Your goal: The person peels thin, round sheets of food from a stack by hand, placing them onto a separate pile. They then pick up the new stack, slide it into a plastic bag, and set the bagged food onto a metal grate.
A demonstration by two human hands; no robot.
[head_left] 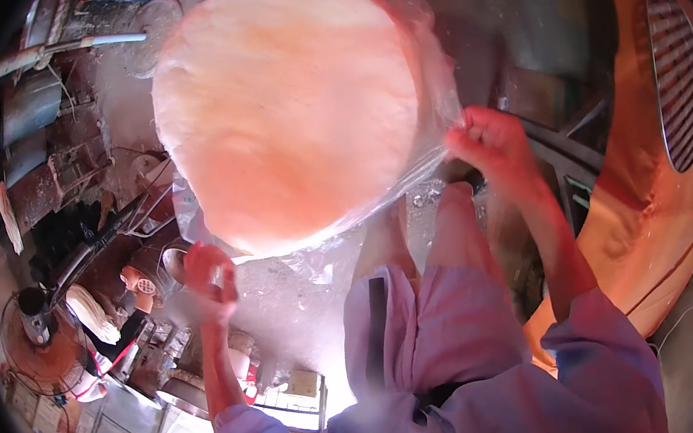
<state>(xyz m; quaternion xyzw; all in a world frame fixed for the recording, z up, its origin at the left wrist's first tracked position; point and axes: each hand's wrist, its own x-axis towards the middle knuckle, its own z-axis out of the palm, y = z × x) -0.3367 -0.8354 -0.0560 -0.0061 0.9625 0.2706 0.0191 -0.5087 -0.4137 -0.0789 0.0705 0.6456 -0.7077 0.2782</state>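
A large, round, pale mass [287, 108] with a soft, uneven top fills the upper middle of the head view; its material cannot be told. Clear plastic film [434, 61] wraps its right side and lower edge. My right hand [492, 144] is closed in a pinch on this film and pulls a fold taut beside the lower right of the mass. My left hand [210, 279] is curled at the lower left, where the film's edge [188, 209] meets the fingers. Exactly how much film the left fingers hold is hidden.
An orange covered body with a slatted grille [680, 80] curves along the right. On the left are a fan [40, 337], white work gloves [93, 314] and cluttered metal gear. My legs stand on the dusty floor [280, 309] below the mass.
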